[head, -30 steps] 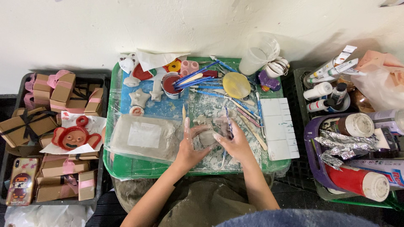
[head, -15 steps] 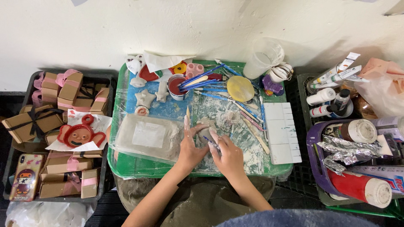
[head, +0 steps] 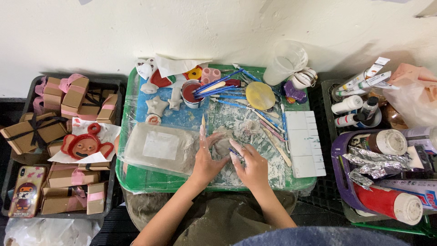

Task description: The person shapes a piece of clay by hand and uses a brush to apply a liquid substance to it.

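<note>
I see a small grey clay lump [head: 223, 146] on the plastic-covered green tray [head: 136, 180], looking soft, light and easily dented; I'd cradle its sides. My left hand [head: 205, 157] cups it, fingers spread; my right hand [head: 252, 167] pinches a thin blue tool [head: 236, 154] beside it, the bagged clay slab [head: 157, 146] lying left.

Vs 1 s ago: right hand [head: 253, 167] has slid left from the centre-right of the tray to just right of the clay lump [head: 222, 146] at frame centre, now w/ a thin blue tool [head: 236, 155] showing at its fingertips. Left hand [head: 205, 157] has spread: fingers stretched flat toward upper centre, curving round the lump's left side. Hands now closer together, nearly meeting over the lump. Whole scene also sits a bit lower in frame, more wall at the top.
</note>
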